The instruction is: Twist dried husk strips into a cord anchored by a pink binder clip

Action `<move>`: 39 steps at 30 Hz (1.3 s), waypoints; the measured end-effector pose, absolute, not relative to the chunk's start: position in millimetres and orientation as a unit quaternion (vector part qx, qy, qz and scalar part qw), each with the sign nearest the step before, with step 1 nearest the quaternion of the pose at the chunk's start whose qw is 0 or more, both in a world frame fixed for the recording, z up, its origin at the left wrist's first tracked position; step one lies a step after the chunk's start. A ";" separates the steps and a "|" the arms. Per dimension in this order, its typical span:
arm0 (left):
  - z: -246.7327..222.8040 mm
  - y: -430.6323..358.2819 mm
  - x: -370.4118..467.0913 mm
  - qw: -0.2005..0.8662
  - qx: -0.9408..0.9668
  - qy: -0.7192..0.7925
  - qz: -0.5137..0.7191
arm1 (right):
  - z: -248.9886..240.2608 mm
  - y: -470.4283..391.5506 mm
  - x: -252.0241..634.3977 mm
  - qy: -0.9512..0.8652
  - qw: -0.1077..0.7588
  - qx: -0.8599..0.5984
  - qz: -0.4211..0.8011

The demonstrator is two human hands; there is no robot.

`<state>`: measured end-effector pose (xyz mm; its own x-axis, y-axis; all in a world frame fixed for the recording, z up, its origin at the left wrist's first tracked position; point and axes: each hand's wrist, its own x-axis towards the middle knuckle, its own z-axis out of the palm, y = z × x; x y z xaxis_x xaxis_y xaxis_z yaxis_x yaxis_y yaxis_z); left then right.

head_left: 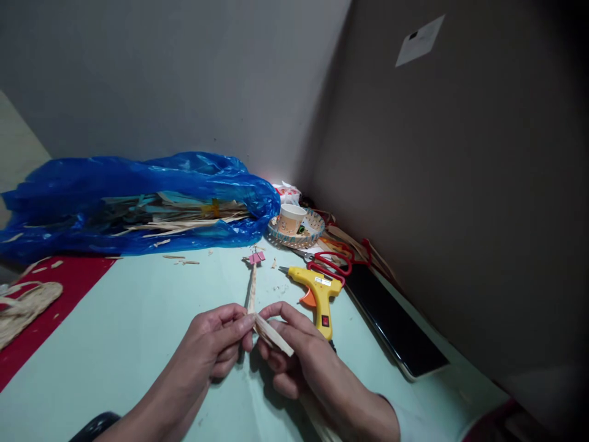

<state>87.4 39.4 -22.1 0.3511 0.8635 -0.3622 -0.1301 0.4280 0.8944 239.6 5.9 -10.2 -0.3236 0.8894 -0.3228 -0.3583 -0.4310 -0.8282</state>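
A narrow braid of pale dried plant strips (pixel 253 288) runs from a pink binder clip (pixel 256 258) on the table toward me. At its near end, my left hand (pixel 218 341) pinches the braid between thumb and fingers. Close beside it, my right hand (pixel 306 350) is closed on a wider loose strip (pixel 275 336) that angles down to the right from the pinched spot. The right hand's lower fingers are curled and partly hidden. More pale strip shows beneath the right forearm. A yellow glue gun (pixel 317 288) lies just beyond the right hand.
Red-handled scissors (pixel 329 264) and a black-screened device (pixel 396 325) lie to the right, near the wall. A paper cup (pixel 291 220) stands in a woven basket (pixel 317 228). Behind, a blue plastic bag (pixel 138 169) holds dried strips. A woven straw piece (pixel 30 313) rests on red material (pixel 76 282).
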 end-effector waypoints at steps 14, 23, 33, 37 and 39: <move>-19.4 42.7 85.7 0.724 0.411 0.442 0.333 | -14.8 15.8 241.0 -0.336 0.379 -0.377 0.776; -19.3 44.1 86.0 0.664 0.494 0.494 0.265 | -24.7 14.8 241.5 -0.564 0.333 -0.496 0.570; -32.6 49.6 81.3 0.509 0.645 0.507 0.260 | -26.7 13.7 235.5 -0.706 0.271 -0.562 0.334; -30.0 44.9 74.7 0.577 0.642 0.436 0.256 | -24.1 11.2 237.6 -0.715 0.261 -0.577 0.295; -27.5 42.4 71.8 0.604 0.641 0.401 0.252 | -21.6 9.9 239.3 -0.722 0.265 -0.565 0.299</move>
